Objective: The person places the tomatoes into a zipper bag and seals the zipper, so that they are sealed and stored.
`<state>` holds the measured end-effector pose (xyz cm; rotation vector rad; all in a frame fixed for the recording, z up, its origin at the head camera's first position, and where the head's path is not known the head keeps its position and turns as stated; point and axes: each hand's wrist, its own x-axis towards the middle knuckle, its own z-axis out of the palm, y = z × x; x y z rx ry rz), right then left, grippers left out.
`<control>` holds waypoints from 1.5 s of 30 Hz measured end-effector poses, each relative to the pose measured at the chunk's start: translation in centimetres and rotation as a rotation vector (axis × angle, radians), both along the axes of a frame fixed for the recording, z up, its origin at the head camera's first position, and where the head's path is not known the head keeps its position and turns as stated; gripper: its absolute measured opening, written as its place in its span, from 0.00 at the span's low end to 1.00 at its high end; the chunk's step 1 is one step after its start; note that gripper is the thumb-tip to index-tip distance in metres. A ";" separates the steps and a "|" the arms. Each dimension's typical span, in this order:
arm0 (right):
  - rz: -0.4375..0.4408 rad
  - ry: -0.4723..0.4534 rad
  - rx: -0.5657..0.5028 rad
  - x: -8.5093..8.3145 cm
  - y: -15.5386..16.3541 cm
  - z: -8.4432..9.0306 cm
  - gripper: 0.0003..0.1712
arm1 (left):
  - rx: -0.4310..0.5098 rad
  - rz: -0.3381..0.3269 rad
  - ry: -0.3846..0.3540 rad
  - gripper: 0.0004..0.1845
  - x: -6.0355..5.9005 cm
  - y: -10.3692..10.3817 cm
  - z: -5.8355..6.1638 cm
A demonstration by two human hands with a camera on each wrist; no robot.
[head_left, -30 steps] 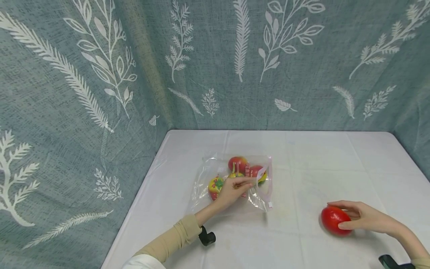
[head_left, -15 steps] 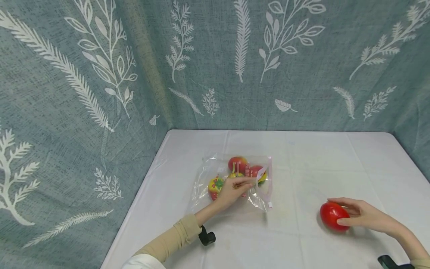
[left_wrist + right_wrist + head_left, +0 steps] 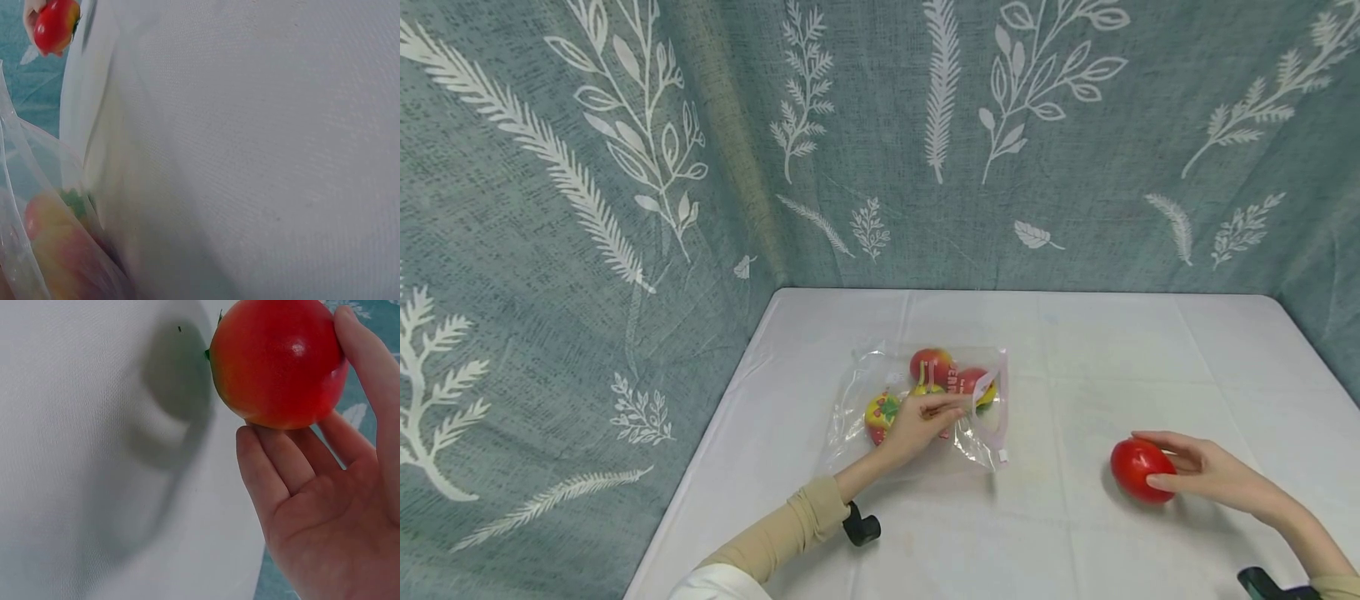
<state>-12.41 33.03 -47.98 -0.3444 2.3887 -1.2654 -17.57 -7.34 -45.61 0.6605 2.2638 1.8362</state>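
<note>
From the head camera, the step in hand looks like loading fruit into the clear zip bag (image 3: 925, 404) on the white table (image 3: 1075, 533). The left hand (image 3: 917, 425) pinches the bag's open edge, fingers curled on the plastic. Well to the right of the bag, the right hand (image 3: 1206, 475) grips a red tomato (image 3: 1141, 471); next it likely must carry this to the bag's mouth.

The left wrist view shows the bag (image 3: 44, 231) with fruit inside, and the tomato (image 3: 56, 25) far off.

The right wrist view shows fingers (image 3: 275, 469) and thumb cupped loosely around the tomato (image 3: 278, 362).
</note>
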 end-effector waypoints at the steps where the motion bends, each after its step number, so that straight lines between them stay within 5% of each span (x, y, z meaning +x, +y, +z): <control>1: -0.007 0.001 0.007 0.0 0.0 0.0 0.36 | 0.003 -0.001 0.000 0.14 0.0 0.0 0.0; 20: -0.052 0.007 0.031 -0.2 -0.7 0.3 0.37 | 0.010 -0.016 -0.003 0.14 -0.1 -0.1 -0.1; 29: -0.055 0.016 0.023 -0.5 -1.4 0.4 0.38 | 0.002 0.013 0.011 0.14 -1.2 0.0 -2.8; 45: -0.061 0.073 0.022 -1.4 -3.0 0.7 0.36 | -0.003 0.017 0.001 0.14 -1.2 0.0 -2.8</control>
